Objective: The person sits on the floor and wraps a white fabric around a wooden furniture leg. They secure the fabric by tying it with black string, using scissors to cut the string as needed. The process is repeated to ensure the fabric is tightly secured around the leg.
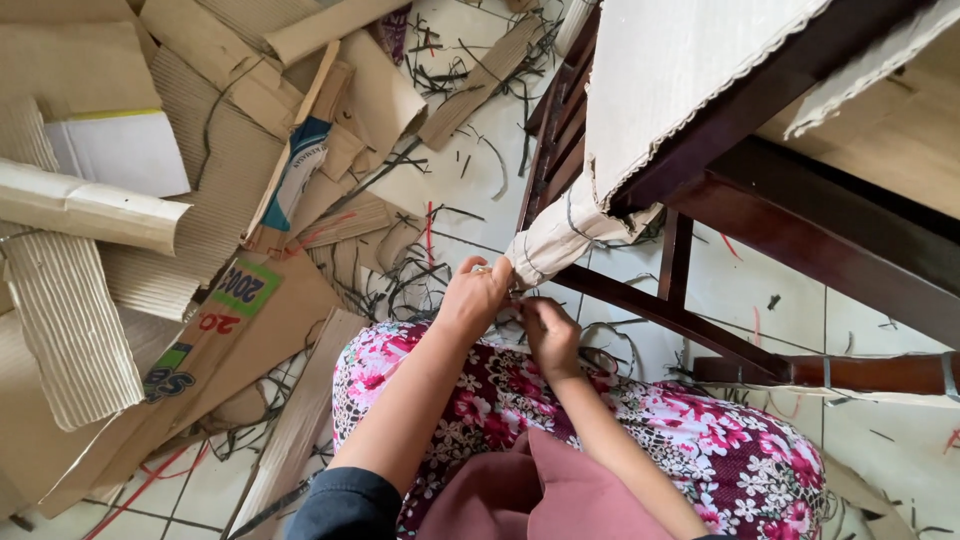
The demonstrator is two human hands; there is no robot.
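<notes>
Down on the floor point(470, 190), white tiles with dark grout lines, and it's a mess of work here. Corrugated cardboard sheets point(200, 200) are heaped all over the left side, some flat, some curled, with a rolled cardboard tube point(85, 205) lying across them and one printed piece point(215, 310) with a green label and red lettering. Thin dark strips point(400, 285) and a few red ones are scattered over the tiles between the cardboard and the person's lap.

The person sits low, floral skirt point(700, 440) spread out in pink and white. To the right stands a dark wooden chair point(780, 230), its seat and frame wrapped in pale cardboard point(680, 70).

Now the hands, close together right at the chair's leg. The left hand point(470, 295) has its fingers closed on the lower end of the cardboard-wrapped leg point(560, 235). The right hand point(545, 330) sits just below and beside it, fingers curled in tight; whether they pinch a strip or the wrap's edge, I can't tell from here. A dark crossbar point(680, 320) runs off to the right behind them.
</notes>
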